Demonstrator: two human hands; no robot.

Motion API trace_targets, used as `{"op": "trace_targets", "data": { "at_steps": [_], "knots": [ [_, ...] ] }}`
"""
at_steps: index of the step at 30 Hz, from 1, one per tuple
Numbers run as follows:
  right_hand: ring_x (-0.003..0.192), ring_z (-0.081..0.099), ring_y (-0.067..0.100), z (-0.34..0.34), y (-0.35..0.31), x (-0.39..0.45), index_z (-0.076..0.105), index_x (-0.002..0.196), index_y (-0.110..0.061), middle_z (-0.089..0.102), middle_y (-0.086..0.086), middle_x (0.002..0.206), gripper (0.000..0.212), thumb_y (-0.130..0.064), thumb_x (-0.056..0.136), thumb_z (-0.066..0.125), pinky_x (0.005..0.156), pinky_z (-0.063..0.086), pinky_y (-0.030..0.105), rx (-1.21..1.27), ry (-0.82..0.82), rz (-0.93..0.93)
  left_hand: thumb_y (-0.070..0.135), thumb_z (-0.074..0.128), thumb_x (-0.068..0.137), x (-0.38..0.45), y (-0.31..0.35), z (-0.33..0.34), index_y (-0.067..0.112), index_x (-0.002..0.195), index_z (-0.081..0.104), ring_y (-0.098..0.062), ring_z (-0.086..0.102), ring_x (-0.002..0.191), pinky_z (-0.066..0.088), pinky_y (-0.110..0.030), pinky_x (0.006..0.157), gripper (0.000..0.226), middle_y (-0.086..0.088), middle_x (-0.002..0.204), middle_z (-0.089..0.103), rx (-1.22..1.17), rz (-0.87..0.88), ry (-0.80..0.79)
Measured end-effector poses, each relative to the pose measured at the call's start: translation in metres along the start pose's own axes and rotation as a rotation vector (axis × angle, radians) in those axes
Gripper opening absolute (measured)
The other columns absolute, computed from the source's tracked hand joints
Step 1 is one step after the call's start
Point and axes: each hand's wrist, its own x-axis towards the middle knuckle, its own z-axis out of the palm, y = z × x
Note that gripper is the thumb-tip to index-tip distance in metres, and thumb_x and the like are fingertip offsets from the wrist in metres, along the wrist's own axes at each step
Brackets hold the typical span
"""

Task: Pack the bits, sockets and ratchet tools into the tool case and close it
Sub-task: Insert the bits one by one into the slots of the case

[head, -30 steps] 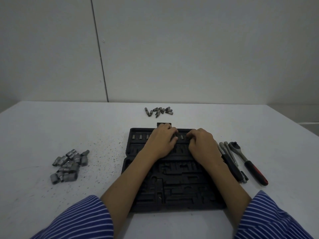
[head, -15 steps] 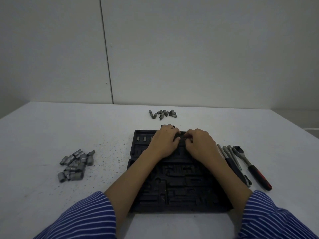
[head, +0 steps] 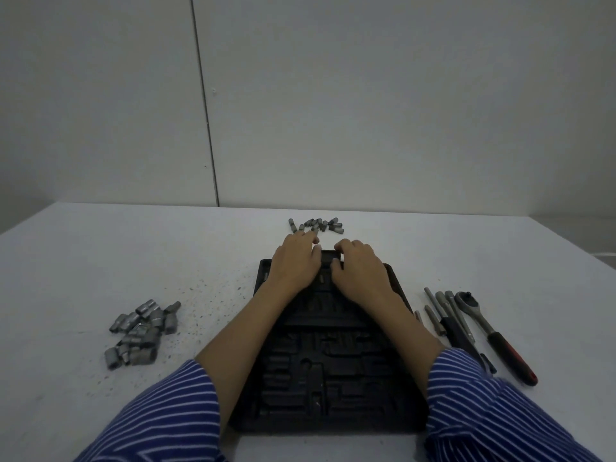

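Tool case (head: 328,368) open, mostly empty slots

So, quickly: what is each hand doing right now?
Left hand: over the far end of the tool case; grasp cannot be told.
Right hand: fingers curled there; grasp cannot be told.

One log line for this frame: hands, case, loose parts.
case open | left hand, right hand at far row | bits beyond | sockets left | ratchet right

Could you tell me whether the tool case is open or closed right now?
Open. The tool case lies flat with its moulded slots facing up, mostly unfilled.
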Motion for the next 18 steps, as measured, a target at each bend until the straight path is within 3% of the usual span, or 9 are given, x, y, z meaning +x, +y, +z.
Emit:
{"op": "trace_targets", "data": {
  "at_steps": [11, 18],
  "knots": [
    [0.1, 0.052, 0.023, 0.018, 0.011, -0.001, 0.049, 0.125, -0.016, 0.061, 0.004, 0.108, 0.033, -0.021, 0.093, 0.043, 0.083, 0.037, 0.033, 0.017, 0.102, -0.035, 0.014, 0.049, 0.089, 0.039, -0.013, 0.011, 0.005, 0.113, 0.058, -0.026, 0.053, 0.108, 0.046, -0.037, 0.087, 0.027, -0.012, 0.118, 0.058, -0.058, -0.145, -0.046],
    [0.101, 0.051, 0.021, 0.022, 0.013, 0.002, 0.049, 0.126, -0.018, 0.061, 0.003, 0.108, 0.034, -0.021, 0.093, 0.043, 0.085, 0.036, 0.032, 0.016, 0.114, -0.046, 0.005, 0.049, 0.084, 0.061, -0.015, 0.022, 0.002, 0.1, 0.062, -0.026, 0.051, 0.11, 0.038, -0.028, 0.068, 0.021, -0.014, 0.108, 0.061, 0.031, -0.217, -0.025]
  ]
}}
